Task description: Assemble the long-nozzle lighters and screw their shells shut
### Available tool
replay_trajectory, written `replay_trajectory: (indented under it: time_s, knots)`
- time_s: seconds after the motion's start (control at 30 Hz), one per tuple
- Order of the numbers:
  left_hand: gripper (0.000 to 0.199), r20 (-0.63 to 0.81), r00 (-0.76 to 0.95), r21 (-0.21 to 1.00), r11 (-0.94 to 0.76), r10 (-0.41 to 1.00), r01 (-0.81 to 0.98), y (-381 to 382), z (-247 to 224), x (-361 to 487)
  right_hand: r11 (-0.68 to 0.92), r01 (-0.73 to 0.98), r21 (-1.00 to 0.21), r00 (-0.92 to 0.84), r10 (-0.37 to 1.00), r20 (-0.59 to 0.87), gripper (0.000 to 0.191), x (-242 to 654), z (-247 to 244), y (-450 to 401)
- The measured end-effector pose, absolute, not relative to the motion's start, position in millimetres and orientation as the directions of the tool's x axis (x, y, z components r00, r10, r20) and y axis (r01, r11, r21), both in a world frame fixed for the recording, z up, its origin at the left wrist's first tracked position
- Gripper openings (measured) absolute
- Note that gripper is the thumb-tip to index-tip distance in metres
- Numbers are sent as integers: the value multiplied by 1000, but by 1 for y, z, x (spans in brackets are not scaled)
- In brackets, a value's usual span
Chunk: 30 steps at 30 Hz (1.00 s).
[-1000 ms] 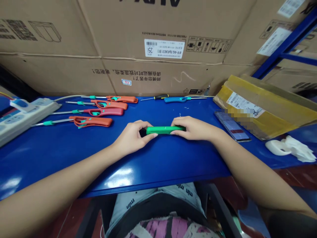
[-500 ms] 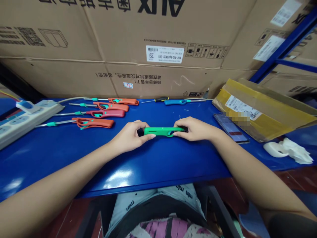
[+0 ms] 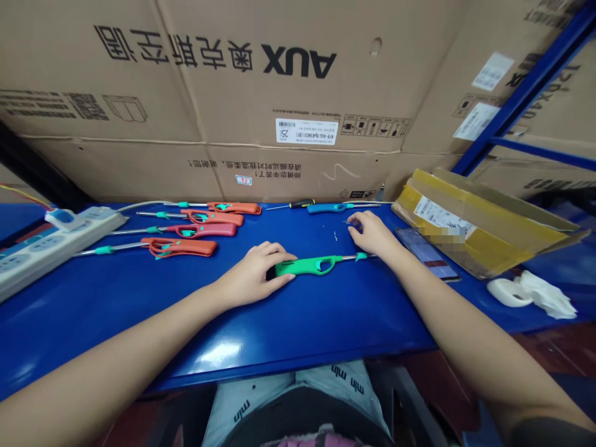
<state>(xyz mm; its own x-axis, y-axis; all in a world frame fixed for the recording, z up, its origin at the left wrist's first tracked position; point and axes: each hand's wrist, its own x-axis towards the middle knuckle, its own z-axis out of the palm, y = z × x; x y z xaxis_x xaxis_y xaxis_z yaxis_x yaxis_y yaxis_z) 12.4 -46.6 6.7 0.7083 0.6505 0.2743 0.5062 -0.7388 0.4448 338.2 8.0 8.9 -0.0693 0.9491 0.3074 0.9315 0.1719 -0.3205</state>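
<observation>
Green lighter (image 3: 305,267) mid-tabletop (image 3: 307,323); left hand (image 3: 249,273) grip closed on its nine-o'clock end. Right hand (image 3: 372,233) at one o'clock, grip nearly closed; contents unclear. Looks like steadying-and-picking; white bits (image 3: 335,236) call for fine pinching.

One head-worn view looks forward and down across the blue table (image 3: 288,329).

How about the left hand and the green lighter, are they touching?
Touching. The head view shows the left hand pinching the handle end of the green lighter.
</observation>
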Motion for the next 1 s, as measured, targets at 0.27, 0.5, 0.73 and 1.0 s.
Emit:
replay_trajectory:
  time_s: [0.27,0.5,0.73,1.0]
  knots:
    - [35,280,732,482,-750,621,453,-49,5,16,83,938,-338,29,949,314,17,354,-7,29]
    - [34,277,711,525,-722,646,451,-56,3,23,108,918,-381,22,947,321,7,350,-8,35]
    - [34,260,713,529,-713,652,460,-56,6,23,109,890,-442,39,949,313,6,347,-3,31]
    - [40,323,638,546,-688,699,478,-58,5,25,252,817,-519,-42,923,382,7,323,19,6]
